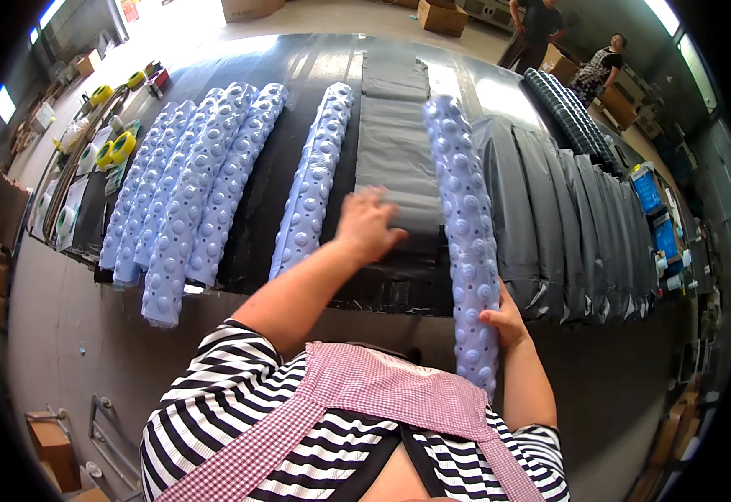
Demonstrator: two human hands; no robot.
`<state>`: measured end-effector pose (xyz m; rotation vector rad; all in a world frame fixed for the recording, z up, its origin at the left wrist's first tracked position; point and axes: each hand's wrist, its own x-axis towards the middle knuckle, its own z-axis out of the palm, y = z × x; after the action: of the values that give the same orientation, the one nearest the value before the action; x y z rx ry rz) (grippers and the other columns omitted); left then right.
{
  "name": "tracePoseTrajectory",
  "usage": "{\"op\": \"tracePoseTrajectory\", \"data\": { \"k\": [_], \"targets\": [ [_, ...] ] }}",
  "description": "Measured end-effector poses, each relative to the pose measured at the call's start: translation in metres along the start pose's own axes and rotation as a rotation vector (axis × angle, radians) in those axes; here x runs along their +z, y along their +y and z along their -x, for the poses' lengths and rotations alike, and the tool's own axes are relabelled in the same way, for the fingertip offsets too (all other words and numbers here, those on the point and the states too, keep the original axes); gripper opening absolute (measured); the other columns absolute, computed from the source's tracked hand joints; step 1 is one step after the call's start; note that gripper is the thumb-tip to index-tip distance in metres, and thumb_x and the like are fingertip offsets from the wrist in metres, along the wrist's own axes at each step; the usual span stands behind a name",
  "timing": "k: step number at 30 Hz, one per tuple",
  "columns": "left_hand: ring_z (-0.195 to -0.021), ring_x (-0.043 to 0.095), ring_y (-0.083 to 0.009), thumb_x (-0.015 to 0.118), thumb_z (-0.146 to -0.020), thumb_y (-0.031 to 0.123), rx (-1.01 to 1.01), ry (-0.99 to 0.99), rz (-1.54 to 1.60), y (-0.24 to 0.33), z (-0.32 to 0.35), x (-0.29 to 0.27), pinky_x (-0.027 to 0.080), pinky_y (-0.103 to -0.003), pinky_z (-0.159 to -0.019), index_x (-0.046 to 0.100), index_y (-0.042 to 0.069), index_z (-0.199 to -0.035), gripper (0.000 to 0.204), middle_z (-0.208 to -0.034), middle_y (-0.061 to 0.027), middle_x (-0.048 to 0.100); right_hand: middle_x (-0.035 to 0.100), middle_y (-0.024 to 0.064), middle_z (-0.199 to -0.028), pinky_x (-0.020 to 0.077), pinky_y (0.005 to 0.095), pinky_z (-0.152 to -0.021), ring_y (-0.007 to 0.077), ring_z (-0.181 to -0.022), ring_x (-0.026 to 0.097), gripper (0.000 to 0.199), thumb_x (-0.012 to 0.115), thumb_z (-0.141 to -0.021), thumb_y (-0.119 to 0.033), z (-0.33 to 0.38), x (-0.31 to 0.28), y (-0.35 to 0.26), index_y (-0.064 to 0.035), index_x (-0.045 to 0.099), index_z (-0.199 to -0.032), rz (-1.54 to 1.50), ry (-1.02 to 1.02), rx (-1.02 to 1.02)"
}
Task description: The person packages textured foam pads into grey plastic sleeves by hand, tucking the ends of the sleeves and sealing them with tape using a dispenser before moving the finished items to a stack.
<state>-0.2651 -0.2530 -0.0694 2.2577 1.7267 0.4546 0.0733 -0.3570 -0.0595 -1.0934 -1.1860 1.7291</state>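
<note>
My right hand point(507, 320) grips the lower part of a rolled light-blue bath mat point(463, 209) with round bumps. This roll slants up and away over the table. My left hand point(369, 226) is open, fingers spread and a little blurred, over a flat stack of grey plastic bags point(394, 125). Whether it touches the bags I cannot tell. Left of that hand, another rolled blue mat point(319, 159) lies by itself. Farther left, several more blue rolls point(194, 201) lie side by side, some sticking out past the near edge.
To the right, several long grey-wrapped packages point(566, 217) lie in a row on the dark table point(298, 63). Dark rolls point(568, 113) lie behind them. Yellow tape rolls point(118, 149) sit at the left end, blue containers point(660, 209) at the right. Two people point(541, 29) are beyond the far right edge.
</note>
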Motion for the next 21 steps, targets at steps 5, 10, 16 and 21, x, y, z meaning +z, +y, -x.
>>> {"op": "tracePoseTrajectory", "data": {
  "k": [5, 10, 16, 21],
  "targets": [
    [-0.152, 0.016, -0.0425, 0.077, -0.073, 0.064, -0.384, -0.150, -0.379, -0.092, 0.033, -0.052, 0.023, -0.058, -0.119, 0.035, 0.028, -0.157, 0.100, -0.165, -0.0178, 0.023, 0.060, 0.0097, -0.127, 0.0500, 0.0385, -0.098, 0.0243, -0.114, 0.060, 0.104, 0.092, -0.062, -0.026, 0.029, -0.029, 0.038, -0.0063, 0.040, -0.150, -0.150, 0.110, 0.054],
    [-0.139, 0.038, -0.0434, 0.066, -0.087, 0.027, -0.448, 0.150, -0.323, -0.198, 0.045, -0.068, 0.030, -0.046, -0.118, 0.053, 0.021, -0.146, 0.061, -0.156, -0.0220, 0.038, 0.062, 0.0094, -0.123, 0.0529, 0.0391, -0.094, 0.0246, -0.108, 0.063, 0.098, 0.091, -0.064, -0.024, 0.036, -0.030, 0.043, -0.0065, 0.043, -0.147, -0.254, 0.163, 0.068],
    [-0.104, 0.064, -0.0303, 0.076, -0.080, 0.012, 0.355, 0.269, 0.190, -0.076, 0.018, -0.014, 0.050, -0.041, -0.095, 0.071, 0.008, -0.098, 0.019, -0.105, -0.0097, 0.071, 0.062, 0.0109, -0.114, 0.0589, 0.0397, -0.082, 0.0250, -0.098, 0.066, 0.099, 0.090, -0.062, -0.031, 0.042, -0.023, 0.037, -0.0069, 0.042, -0.145, -0.258, 0.180, 0.077],
    [-0.123, 0.053, -0.0330, 0.065, -0.083, 0.016, 0.597, 0.238, -0.250, -0.041, 0.010, 0.058, 0.047, -0.042, -0.102, 0.064, 0.003, -0.119, 0.038, -0.136, -0.0150, 0.056, 0.062, 0.0116, -0.116, 0.0582, 0.0396, -0.085, 0.0253, -0.101, 0.066, 0.102, 0.091, -0.058, -0.031, 0.062, -0.008, 0.031, -0.0061, 0.042, -0.144, -0.244, 0.160, 0.111]
  ]
}}
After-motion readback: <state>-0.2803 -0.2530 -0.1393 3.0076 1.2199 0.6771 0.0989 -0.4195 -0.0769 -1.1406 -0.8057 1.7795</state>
